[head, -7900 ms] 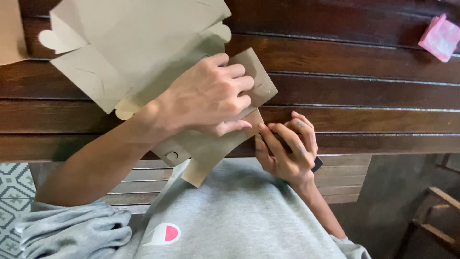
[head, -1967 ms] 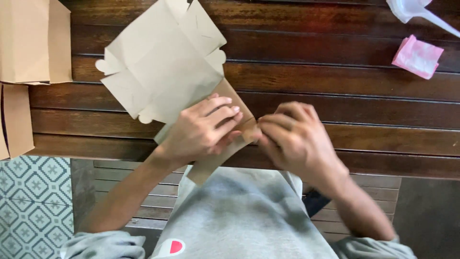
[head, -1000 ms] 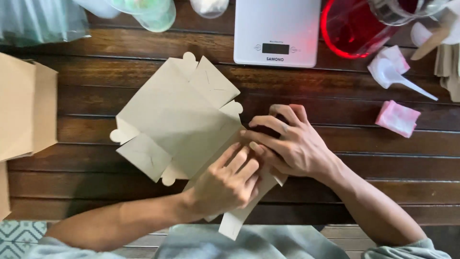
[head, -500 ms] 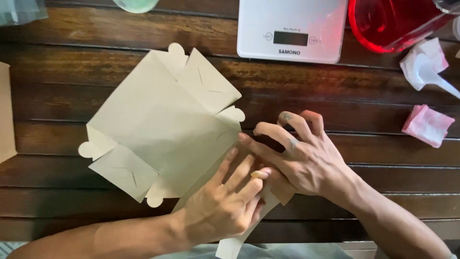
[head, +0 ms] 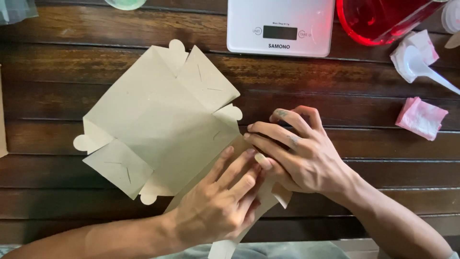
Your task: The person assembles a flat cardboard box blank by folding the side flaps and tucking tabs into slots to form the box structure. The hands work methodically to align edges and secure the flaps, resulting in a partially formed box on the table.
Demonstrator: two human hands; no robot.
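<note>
Head view: fingers are lying spread and pressing flat as the left hand and right hand are flattening the near right flap of an unfolded tan cardboard box, lying on a dark slatted wooden table near a white scale.

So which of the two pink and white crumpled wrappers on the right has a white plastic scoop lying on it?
The upper crumpled wrapper, beside the red container; the white plastic scoop lies across it.
</note>
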